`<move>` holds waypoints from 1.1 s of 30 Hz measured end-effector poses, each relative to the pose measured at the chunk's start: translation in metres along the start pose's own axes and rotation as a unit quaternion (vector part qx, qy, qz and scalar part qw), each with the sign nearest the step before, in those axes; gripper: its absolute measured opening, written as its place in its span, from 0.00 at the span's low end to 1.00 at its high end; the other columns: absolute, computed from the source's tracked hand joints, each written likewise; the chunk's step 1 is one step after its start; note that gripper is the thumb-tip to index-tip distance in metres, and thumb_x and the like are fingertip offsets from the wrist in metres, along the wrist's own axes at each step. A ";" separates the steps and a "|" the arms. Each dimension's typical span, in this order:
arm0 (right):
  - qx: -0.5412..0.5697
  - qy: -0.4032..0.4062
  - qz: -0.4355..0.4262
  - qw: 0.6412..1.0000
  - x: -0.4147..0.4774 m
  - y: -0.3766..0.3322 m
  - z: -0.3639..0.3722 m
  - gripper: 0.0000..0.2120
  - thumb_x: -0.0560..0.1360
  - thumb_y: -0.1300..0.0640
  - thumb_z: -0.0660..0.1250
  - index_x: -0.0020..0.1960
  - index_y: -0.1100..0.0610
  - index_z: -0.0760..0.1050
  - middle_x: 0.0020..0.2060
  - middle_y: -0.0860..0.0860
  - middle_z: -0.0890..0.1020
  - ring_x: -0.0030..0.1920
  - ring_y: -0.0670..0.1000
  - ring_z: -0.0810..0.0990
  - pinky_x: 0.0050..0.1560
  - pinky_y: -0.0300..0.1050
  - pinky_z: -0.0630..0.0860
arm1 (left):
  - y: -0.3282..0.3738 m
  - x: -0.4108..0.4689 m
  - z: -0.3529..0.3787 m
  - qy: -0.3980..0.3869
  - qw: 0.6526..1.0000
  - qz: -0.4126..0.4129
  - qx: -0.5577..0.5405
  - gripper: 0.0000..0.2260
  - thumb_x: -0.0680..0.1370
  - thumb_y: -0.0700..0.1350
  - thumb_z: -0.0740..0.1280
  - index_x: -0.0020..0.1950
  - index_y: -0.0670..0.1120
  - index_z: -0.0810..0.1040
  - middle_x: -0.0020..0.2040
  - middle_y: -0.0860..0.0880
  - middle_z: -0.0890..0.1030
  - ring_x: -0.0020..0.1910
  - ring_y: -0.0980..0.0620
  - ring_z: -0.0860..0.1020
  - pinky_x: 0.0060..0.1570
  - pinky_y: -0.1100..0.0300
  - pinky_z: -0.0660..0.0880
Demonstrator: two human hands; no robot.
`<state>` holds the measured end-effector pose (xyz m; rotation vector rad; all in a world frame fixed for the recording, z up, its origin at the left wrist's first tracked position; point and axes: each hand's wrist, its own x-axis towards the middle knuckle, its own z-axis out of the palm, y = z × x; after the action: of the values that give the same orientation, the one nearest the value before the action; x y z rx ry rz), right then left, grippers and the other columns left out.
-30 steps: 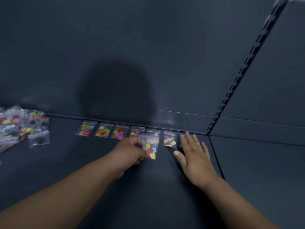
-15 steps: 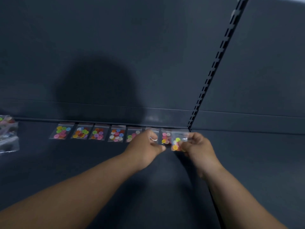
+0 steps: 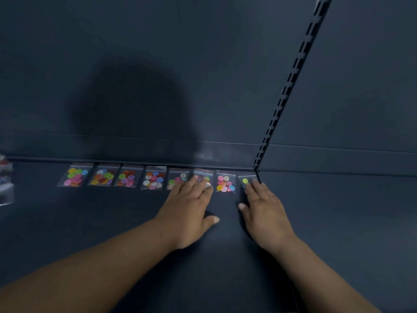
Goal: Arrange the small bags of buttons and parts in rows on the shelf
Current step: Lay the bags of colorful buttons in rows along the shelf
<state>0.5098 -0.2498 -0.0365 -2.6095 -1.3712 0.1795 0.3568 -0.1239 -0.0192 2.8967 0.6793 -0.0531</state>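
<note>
Several small clear bags of coloured buttons lie in one row along the back edge of the dark shelf, from the leftmost bag to the rightmost bag at the slotted upright. My left hand lies flat with straight fingers pressing on two bags in the row. My right hand is flat too, its fingertips resting on the rightmost bag and covering its lower part. Between the hands sits an uncovered bag of pink and yellow buttons.
A loose heap of more bags shows at the far left edge, mostly cut off. A slotted upright rises at the right end of the row, with another shelf section beyond it.
Both hands pinched a bag half a second ago; it now lies at the right end of the row, and both hands have flattened onto the bags. The view has shifted right.
</note>
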 end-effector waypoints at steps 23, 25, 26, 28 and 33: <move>-0.038 0.025 -0.080 0.996 0.014 -0.068 -0.021 0.24 0.80 0.44 0.50 0.74 0.50 0.56 0.77 0.50 0.51 0.76 0.53 0.47 0.73 0.54 0.47 | -0.043 -0.027 -0.019 0.030 0.997 -0.067 -0.003 0.32 0.79 0.61 0.54 0.78 0.49 0.47 0.79 0.49 0.44 0.77 0.49 0.41 0.73 0.50 0.40; -0.039 0.026 -0.108 0.993 0.018 -0.089 -0.020 0.25 0.80 0.45 0.50 0.74 0.50 0.55 0.77 0.50 0.50 0.76 0.52 0.46 0.73 0.54 0.46 | -0.057 -0.037 -0.025 0.037 0.995 -0.092 0.009 0.32 0.79 0.61 0.54 0.77 0.49 0.47 0.79 0.48 0.44 0.77 0.48 0.41 0.73 0.49 0.41; -0.039 0.026 -0.124 0.991 0.020 -0.100 -0.019 0.25 0.80 0.45 0.51 0.75 0.50 0.55 0.77 0.50 0.51 0.76 0.52 0.46 0.73 0.53 0.46 | -0.065 -0.043 -0.027 0.042 0.993 -0.105 0.013 0.32 0.79 0.61 0.54 0.77 0.49 0.48 0.79 0.48 0.44 0.77 0.48 0.41 0.73 0.49 0.41; -0.040 0.025 -0.155 0.987 0.024 -0.124 -0.017 0.25 0.80 0.45 0.51 0.75 0.50 0.55 0.77 0.50 0.51 0.76 0.52 0.45 0.72 0.52 0.45 | -0.083 -0.057 -0.031 0.053 0.990 -0.132 0.017 0.32 0.78 0.62 0.54 0.77 0.49 0.49 0.79 0.48 0.45 0.77 0.48 0.42 0.73 0.48 0.42; -0.029 0.004 -0.232 0.972 0.026 -0.197 -0.004 0.24 0.80 0.45 0.52 0.74 0.50 0.57 0.77 0.50 0.51 0.76 0.52 0.44 0.73 0.51 0.45 | -0.137 -0.104 -0.042 0.071 0.978 -0.193 0.018 0.32 0.78 0.63 0.54 0.77 0.50 0.49 0.79 0.47 0.46 0.77 0.47 0.44 0.74 0.47 0.46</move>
<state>0.3678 -0.1194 0.0104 -2.2449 -1.9558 0.0590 0.2029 -0.0417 0.0087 2.7758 1.2706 0.0961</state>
